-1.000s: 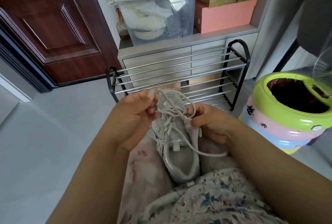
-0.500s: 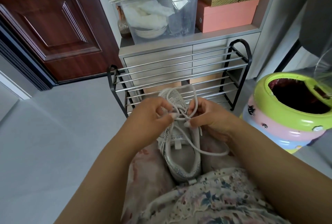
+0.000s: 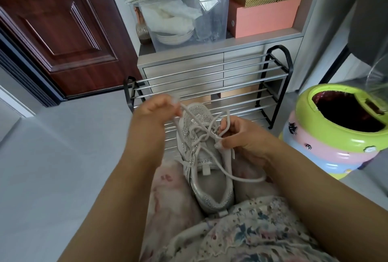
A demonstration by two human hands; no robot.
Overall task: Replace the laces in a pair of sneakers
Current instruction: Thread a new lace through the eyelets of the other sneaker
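Centre of the frame, a pale grey sneaker (image 3: 206,169) sits on the person's lap, wedged between the knees, toe pointing up the frame toward the shoe rack (image 3: 210,85) and heel opening toward the bottom. The tongue label faces up, and glittery trim runs down its left side.

The left hand (image 3: 154,111) is raised just upper left of the toe, its fingers (image 3: 168,102) curled tight and pinching one end of the white lace (image 3: 210,133); that strand runs taut down from the pinch into the eyelets. The hand is a touch blurred, so exactly which fingers do the pinching is hard to tell.

The right hand (image 3: 241,135) sits at the right edge of the shoe, level with the lacing. Its fingers are curled around a loop of the same lace, thumb and fingertip closed together at the eyelet row. From there a long slack length of lace sweeps down and to the right, draping across the shoe's collar and onto the right knee.

Below, floral fabric (image 3: 241,230) fills the bottom of the frame. On the right stands a round green-rimmed bin (image 3: 336,135) with pink and blue bands. Behind the rack, a clear storage tub (image 3: 184,20) and peach-coloured boxes (image 3: 264,13) sit on a grey cabinet; a dark wooden door (image 3: 52,30) fills the upper left.
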